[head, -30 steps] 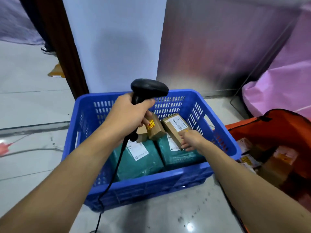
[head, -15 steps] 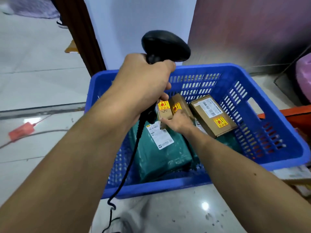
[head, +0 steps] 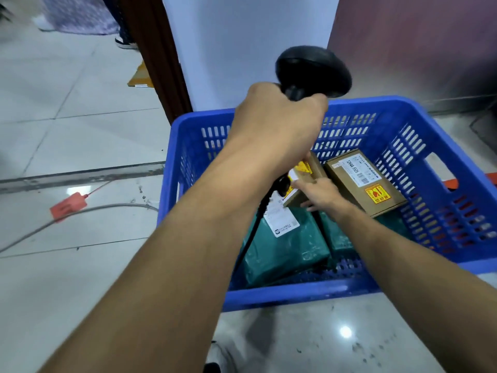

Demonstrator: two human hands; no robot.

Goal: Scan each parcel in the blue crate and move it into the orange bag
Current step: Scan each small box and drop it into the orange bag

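Cardboard is gripped in the middle of the blue crate (head: pixel 295 295): a small cardboard box (head: pixel 305 181) is pinched at its near end by the right hand (head: pixel 321 196), the thumb laid on top and the fingers curled beneath. A black barcode scanner (head: pixel 313 71) is clamped in the fist of the left hand (head: pixel 279 125) above the box, its head raised over the crate's far wall.

Several slips are judged possible. The scanner's black cord (head: pixel 248 239) hangs down into the crate just left of the box and could be caught as the parcel is lifted. The box is partly hidden under the left hand, so its barcode may be missed unless it is turned toward the scanner. A shallow grip at one end could let the box tip or drop back. The larger cardboard box (head: pixel 363 181), lying tilted just to the right, could be knocked as the small one is drawn out.

The small box is seen as plain brown, with yellow warning stickers and part of a white label. It is rested on a green poly mailer (head: pixel 285 249), beside a second one (head: pixel 337 238). Of the orange bag (head: pixel 493 179), only a sliver is shown at the far right, beyond the crate wall.
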